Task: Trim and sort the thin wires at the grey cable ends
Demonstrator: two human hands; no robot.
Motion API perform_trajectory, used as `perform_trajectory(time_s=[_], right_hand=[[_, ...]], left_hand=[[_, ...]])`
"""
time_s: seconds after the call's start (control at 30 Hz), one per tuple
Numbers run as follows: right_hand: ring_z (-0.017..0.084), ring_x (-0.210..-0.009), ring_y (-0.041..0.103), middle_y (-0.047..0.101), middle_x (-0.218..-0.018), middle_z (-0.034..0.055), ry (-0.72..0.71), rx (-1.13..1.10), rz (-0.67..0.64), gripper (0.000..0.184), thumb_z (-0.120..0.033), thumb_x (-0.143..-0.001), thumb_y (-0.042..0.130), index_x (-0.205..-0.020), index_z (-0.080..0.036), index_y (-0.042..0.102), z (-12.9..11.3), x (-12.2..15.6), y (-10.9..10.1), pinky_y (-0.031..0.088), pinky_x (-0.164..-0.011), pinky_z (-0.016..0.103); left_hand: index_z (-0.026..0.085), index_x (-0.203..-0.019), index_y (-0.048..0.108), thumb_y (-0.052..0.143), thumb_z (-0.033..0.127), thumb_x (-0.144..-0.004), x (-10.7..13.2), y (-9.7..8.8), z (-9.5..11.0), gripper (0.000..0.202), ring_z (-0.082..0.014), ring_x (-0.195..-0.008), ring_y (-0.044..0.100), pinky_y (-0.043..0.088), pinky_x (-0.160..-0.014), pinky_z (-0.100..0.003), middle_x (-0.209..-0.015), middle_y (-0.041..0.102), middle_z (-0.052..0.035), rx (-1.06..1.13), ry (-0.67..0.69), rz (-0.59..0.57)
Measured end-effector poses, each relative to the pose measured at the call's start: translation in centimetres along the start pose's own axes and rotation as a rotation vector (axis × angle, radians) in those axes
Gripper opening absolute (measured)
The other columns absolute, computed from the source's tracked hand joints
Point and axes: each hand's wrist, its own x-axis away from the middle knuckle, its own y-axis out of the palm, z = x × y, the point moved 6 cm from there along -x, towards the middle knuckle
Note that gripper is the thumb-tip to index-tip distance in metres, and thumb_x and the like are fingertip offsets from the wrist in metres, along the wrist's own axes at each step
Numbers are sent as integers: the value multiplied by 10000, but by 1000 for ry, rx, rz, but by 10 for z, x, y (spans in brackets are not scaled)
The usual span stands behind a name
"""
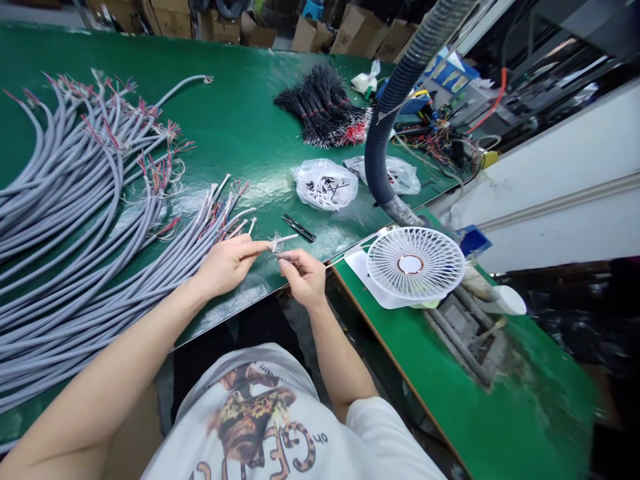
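My left hand (227, 263) is closed in a pinch on the end of a grey cable, most of which its fingers hide. A white stripped end (287, 238) sticks out past the fingertips, with loose white threads (275, 246) around it. Close beside it, my right hand (305, 277) has thumb and forefinger pressed together at the fine threads. Grey cables (165, 293) with stripped ends and coloured wires lie to the left, partly under my left forearm. Thread snips (299, 228) rest on the green table (240, 120) just beyond my hands.
Plastic bags of small parts (325, 185) lie beyond the snips. Bundled black wires (325, 107) are farther back. A ribbed hose (383, 133) comes down on the right, near a white fan (415, 263) on a lower green table (425, 393). Cardboard boxes (360, 30) stand behind.
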Motion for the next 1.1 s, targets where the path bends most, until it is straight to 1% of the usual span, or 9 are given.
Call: perform_trajectory(time_s=[0.1, 0.17, 0.33, 0.53, 0.73, 0.8, 0.87, 1.0, 1.1], right_hand=[[87, -532, 525, 605, -668, 3, -48, 26, -1, 152, -271, -844, 555, -843, -164, 663, -9, 2, 1, 419, -525, 223], [86, -534, 524, 606, -674, 2, -44, 28, 3, 149, -270, -847, 551, -846, -164, 656, -10, 1, 1, 421, -528, 222], [87, -520, 524, 562, -618, -20, 40, 11, -23, 134, -267, -840, 542, -839, -163, 626, -4, -3, -6, 429, -528, 217], [87, -515, 516, 545, -593, -30, 107, -9, -5, 111, -257, -827, 547, -832, -165, 610, -1, -1, -15, 424, -521, 214], [84, -508, 497, 533, -578, -32, 130, -27, -19, 141, -290, -832, 545, -832, -165, 610, -1, -3, -6, 408, -507, 214], [85, -513, 503, 538, -582, -32, 130, -56, 5, 147, -295, -830, 549, -849, -164, 613, 1, -4, -3, 417, -515, 215], [82, -504, 496, 533, -577, -35, 133, -105, 26, 146, -295, -828, 553, -852, -164, 612, 2, -4, 1, 420, -516, 214], [70, -468, 453, 509, -562, -41, 151, -199, 23, 137, -299, -819, 564, -823, -167, 601, 0, -3, 10, 395, -487, 209], [78, -484, 460, 510, -566, -34, 139, -136, 23, 152, -310, -826, 556, -834, -169, 611, -9, 1, 9, 387, -489, 213]], left_hand=[[184, -1121, 687, 420, 185, -917, -1, 0, 0, 336, -121, -676, 518, 409, -655, -233, -720, 535, -14, 37, -6, -9], [187, -1134, 682, 416, 196, -920, -1, 0, -1, 341, -122, -679, 518, 417, -667, -234, -725, 544, -15, 51, -11, -22], [176, -1196, 649, 408, 226, -926, -3, 1, -5, 365, -135, -713, 537, 435, -709, -253, -771, 598, -33, 57, -48, -43], [197, -1144, 666, 400, 241, -930, -3, 3, -9, 344, -141, -748, 563, 440, -746, -264, -826, 625, -37, 46, -66, -58], [188, -1132, 659, 412, 208, -917, -3, 2, -5, 328, -137, -742, 571, 447, -724, -254, -779, 594, -25, 35, -54, -46], [182, -1114, 655, 413, 179, -907, -3, 3, -2, 318, -138, -765, 581, 458, -746, -259, -814, 611, -33, 53, -34, -30], [173, -1069, 654, 397, 141, -896, -3, 4, 2, 311, -146, -835, 595, 468, -792, -272, -886, 629, -52, 76, 6, -16], [142, -987, 640, 376, 82, -875, -2, 11, 8, 294, -160, -944, 589, 469, -856, -290, -988, 626, -93, 104, 71, -40], [145, -1000, 648, 369, 88, -888, -2, 7, 8, 306, -160, -961, 587, 465, -873, -291, -1012, 622, -96, 111, 72, -3]])
